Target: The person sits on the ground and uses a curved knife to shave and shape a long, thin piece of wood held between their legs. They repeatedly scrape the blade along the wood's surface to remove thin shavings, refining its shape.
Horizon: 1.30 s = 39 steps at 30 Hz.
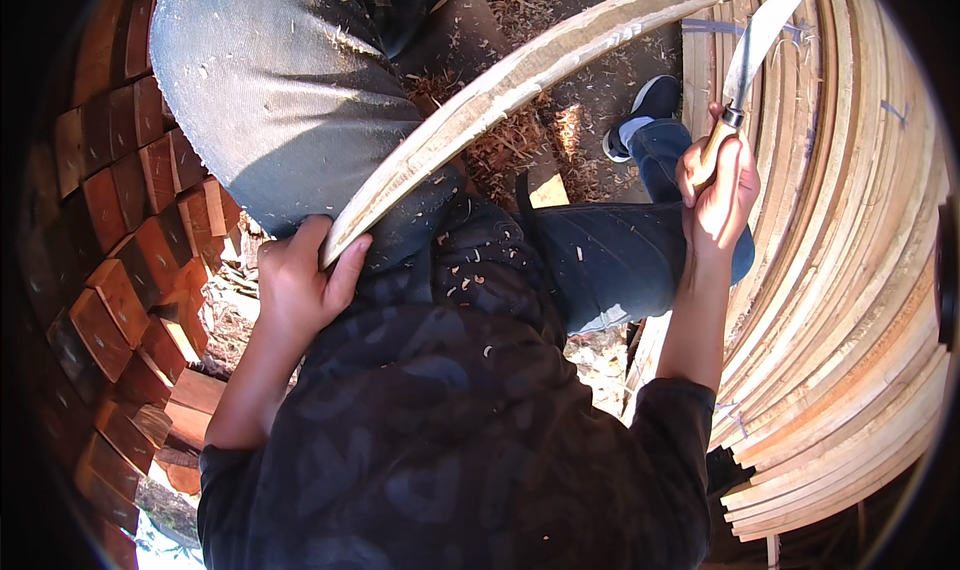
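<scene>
My left hand is closed round the near end of a long wooden strip. From there the strip slants up and away to the right, over my thigh, and its far end reaches the top right. Its upper face is rough and brownish, with paler edges. In my right hand is a knife with a wooden handle, a dark collar and a broad, curved blade. The blade points up and away, apart from the strip, in front of the stacked wood.
Long pale wooden strips lie stacked at my right, some tied with purplish string. Reddish-brown wood blocks are piled at my left. Wood shavings cover the ground ahead and dot my trousers. My shoe rests beyond.
</scene>
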Available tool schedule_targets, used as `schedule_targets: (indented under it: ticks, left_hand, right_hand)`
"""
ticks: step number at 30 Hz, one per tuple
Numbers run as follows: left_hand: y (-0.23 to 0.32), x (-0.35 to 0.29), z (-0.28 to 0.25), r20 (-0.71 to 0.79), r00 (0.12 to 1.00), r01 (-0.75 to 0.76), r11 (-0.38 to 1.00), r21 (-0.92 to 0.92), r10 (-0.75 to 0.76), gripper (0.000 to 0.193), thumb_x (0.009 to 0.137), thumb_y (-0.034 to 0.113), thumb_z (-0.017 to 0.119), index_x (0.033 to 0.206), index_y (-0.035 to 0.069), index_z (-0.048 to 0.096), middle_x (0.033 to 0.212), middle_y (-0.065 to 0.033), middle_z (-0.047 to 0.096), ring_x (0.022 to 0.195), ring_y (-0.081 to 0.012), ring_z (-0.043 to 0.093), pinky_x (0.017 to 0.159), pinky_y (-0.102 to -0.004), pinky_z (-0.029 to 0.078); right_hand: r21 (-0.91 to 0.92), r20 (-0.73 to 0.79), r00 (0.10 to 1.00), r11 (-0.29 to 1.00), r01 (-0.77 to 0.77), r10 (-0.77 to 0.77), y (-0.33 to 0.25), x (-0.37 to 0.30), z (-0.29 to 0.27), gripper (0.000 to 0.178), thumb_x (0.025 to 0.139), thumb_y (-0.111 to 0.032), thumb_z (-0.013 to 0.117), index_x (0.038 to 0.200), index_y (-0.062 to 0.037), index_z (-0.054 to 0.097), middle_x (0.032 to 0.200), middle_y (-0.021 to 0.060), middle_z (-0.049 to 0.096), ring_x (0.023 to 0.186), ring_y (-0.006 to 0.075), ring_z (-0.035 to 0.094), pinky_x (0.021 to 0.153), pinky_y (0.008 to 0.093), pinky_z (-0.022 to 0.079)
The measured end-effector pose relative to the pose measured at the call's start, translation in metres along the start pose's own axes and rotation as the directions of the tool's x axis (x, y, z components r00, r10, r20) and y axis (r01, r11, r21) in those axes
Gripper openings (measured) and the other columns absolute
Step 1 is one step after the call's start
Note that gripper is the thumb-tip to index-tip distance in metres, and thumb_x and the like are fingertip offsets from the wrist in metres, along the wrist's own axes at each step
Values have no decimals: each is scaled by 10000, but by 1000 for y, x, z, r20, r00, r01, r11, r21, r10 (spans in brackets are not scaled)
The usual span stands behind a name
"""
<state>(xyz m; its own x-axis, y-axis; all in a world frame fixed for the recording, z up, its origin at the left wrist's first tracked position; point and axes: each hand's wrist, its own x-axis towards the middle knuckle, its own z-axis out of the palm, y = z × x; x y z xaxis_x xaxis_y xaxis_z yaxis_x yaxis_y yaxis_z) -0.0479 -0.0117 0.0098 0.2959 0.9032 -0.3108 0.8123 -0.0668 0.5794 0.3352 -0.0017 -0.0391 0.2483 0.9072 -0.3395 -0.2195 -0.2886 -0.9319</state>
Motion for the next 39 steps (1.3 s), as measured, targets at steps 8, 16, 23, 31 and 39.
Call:
schedule_targets:
  ticks: [8,16,23,31,39]
  left_hand:
    - [-2,0,1,12,1000,11,1000,-15,-11,269,837,225,709,753,20,555,508,-139,541,458,-319,594,431,-373,445]
    - [-1,0,3,0,1000,-13,1000,-19,13,268,831,223,714,754,19,559,501,-138,537,453,-318,591,431,-373,447]
    - [1,1,1,-37,999,-25,1000,-3,25,261,825,223,721,758,19,570,500,-136,541,448,-311,593,434,-369,454]
    - [0,1,1,-22,1000,-22,1000,2,22,269,818,225,726,752,23,561,512,-140,549,467,-315,603,441,-371,456]
    - [-3,-1,0,2,1000,-1,1000,-2,1,272,826,227,719,753,21,557,504,-135,538,453,-310,593,433,-363,444]
  right_hand:
    - [-1,58,998,1000,20,-20,3,0,-1,381,1011,-239,461,1277,21,545,658,7,525,510,30,396,425,187,286]
    - [-45,138,987,996,-82,87,1,-7,6,331,976,-184,538,1228,30,562,647,1,498,500,41,414,433,192,313]
    - [-4,73,994,997,-83,84,0,-2,5,434,961,-323,567,1214,30,583,644,1,501,518,48,448,434,191,304]
    - [-21,18,998,998,-54,55,9,-6,10,404,977,-304,531,1198,29,591,634,1,494,486,45,412,421,187,292]
    - [-265,216,958,955,-130,191,-5,-6,6,325,968,-185,548,1187,49,600,616,20,488,491,75,423,425,218,317]
